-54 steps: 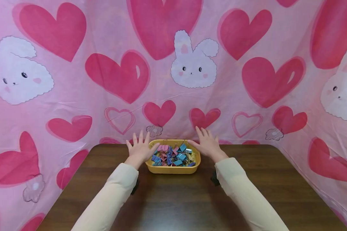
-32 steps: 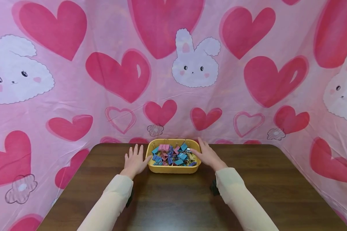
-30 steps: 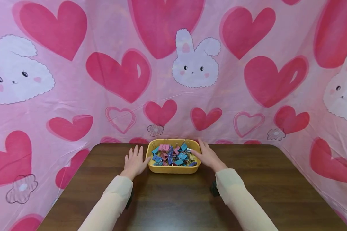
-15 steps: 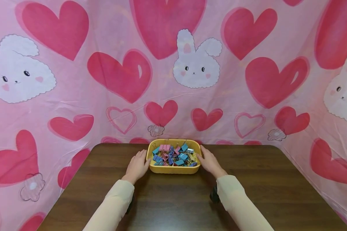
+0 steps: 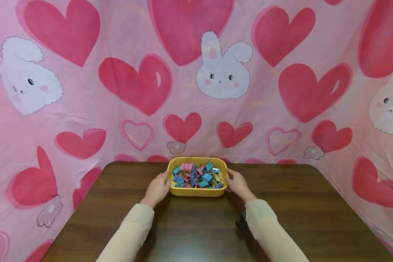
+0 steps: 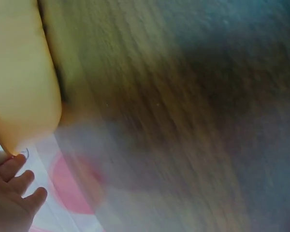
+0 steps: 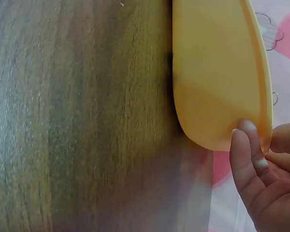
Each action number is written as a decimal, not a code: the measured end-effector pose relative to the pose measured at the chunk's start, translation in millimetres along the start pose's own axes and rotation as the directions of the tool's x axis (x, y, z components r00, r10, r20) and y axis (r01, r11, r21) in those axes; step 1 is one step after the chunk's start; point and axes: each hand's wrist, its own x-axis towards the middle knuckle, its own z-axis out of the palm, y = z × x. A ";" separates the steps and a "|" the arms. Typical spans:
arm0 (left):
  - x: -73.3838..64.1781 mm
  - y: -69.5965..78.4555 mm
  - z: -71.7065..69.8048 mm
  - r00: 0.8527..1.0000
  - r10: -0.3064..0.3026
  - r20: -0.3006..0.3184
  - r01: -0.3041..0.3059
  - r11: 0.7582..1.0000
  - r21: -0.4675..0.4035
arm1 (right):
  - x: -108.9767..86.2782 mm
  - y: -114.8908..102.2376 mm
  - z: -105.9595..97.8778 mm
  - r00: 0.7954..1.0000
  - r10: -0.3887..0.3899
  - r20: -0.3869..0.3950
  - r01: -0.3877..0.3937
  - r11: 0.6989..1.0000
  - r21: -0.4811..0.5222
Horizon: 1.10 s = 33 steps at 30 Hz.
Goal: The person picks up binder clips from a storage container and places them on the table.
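A yellow plastic basin (image 5: pixel 198 192) with rounded ends sits at the back of the table, full of binder clips (image 5: pixel 203 183) in blue, teal, pink, purple and yellow. At its left end my left hand (image 5: pixel 157 187) holds the rim. My right hand (image 5: pixel 238 183) grips the right end. In the right wrist view, the right hand (image 7: pixel 273 176) has its thumb at the rim and fingertips against the outer wall of the basin (image 7: pixel 217 72). The left wrist view shows the left hand (image 6: pixel 9 193) at the rim of the basin (image 6: pixel 24 72), partly cut off by the frame.
The dark brown wooden table (image 5: pixel 196 229) stretches in front of the basin and to both sides. Behind it hangs a pink cloth (image 5: pixel 183 102) printed with hearts and rabbits, close to the table's far edge. Dark wrist cameras sit under both sleeves.
Both hands were spread above and beside the basin. They have come down and in to its two ends, and their fingers have closed on the rim. The basin stays nearly where it was.
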 end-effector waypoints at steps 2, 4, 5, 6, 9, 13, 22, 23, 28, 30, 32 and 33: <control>0.5 0.7 0.5 1.000 -0.012 0.001 0.012 1.000 -0.002 | 0.3 0.0 1.0 1.000 0.009 -0.001 -0.009 1.000 0.010; 0.7 1.0 0.9 1.000 -0.019 -0.001 0.019 1.000 -0.003 | 0.1 -0.3 1.9 1.000 0.014 -0.003 -0.014 1.000 0.018; 0.5 1.0 0.9 1.000 -0.021 -0.003 0.021 1.000 -0.003 | -0.1 -0.6 2.2 1.000 0.018 -0.005 -0.017 1.000 0.019; 0.4 1.1 0.8 1.000 -0.025 -0.001 0.025 1.000 -0.005 | -0.2 -1.1 2.5 1.000 0.019 -0.008 -0.018 1.000 0.019; 0.0 1.5 -0.1 0.999 -0.035 0.005 0.035 0.999 -0.008 | -1.5 -3.0 2.9 1.000 0.024 -0.011 -0.023 1.000 0.018; -0.5 2.4 -2.1 0.999 -0.049 0.017 0.049 0.999 -0.011 | -3.3 -5.5 2.4 0.999 0.047 -0.004 -0.047 0.999 0.020; -7.3 7.4 -6.1 0.998 -0.058 0.036 0.060 0.998 -0.032 | -11.5 -8.7 -0.7 0.997 0.077 0.008 -0.077 0.997 0.018; -8.5 7.7 -6.3 0.998 -0.058 0.037 0.060 0.998 -0.037 | -12.9 -9.2 -1.0 0.997 0.076 0.010 -0.077 0.997 0.016; -14.5 8.5 -6.5 0.999 -0.039 0.018 0.040 0.999 -0.037 | -19.3 -9.1 -1.5 0.997 0.071 0.017 -0.071 0.997 0.026; -17.6 9.1 -6.6 0.999 -0.035 0.009 0.035 0.999 -0.034 | -22.4 -8.3 -0.7 0.998 0.057 0.016 -0.057 0.998 0.033; -21.3 9.8 -7.1 0.999 -0.046 0.012 0.046 0.998 -0.043 | -25.6 -7.3 0.1 0.999 0.044 0.010 -0.045 0.998 0.040; -23.3 10.5 -7.4 0.999 -0.048 0.011 0.048 0.998 -0.043 | -27.4 -6.8 0.3 0.999 0.040 0.009 -0.041 0.998 0.043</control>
